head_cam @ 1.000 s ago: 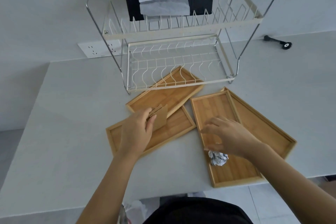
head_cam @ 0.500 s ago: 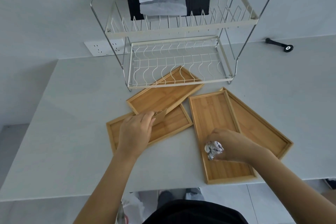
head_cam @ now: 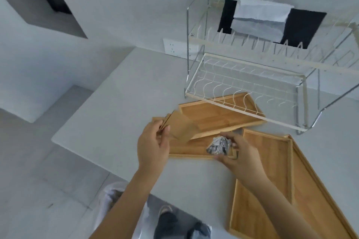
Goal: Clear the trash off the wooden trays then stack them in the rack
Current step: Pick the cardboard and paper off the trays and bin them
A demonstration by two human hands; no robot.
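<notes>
We are mid-clearing: our left hand [head_cam: 152, 146] pinches folded brown cardboard scraps [head_cam: 181, 127], our right hand [head_cam: 236, 154] grips a crumpled foil ball [head_cam: 218, 145], both at frame centre above the wooden trays [head_cam: 217, 116]. Next, we judge, bin both; the white wire rack [head_cam: 252, 87] at upper right holds no trays.

Lighting is soft, even and cool, with no harsh shadows or glare. Motion blur softens the whole frame. Wide-angle distortion bends the wire rack [head_cam: 258, 75] at upper right. The upper left holds a dark patch.
</notes>
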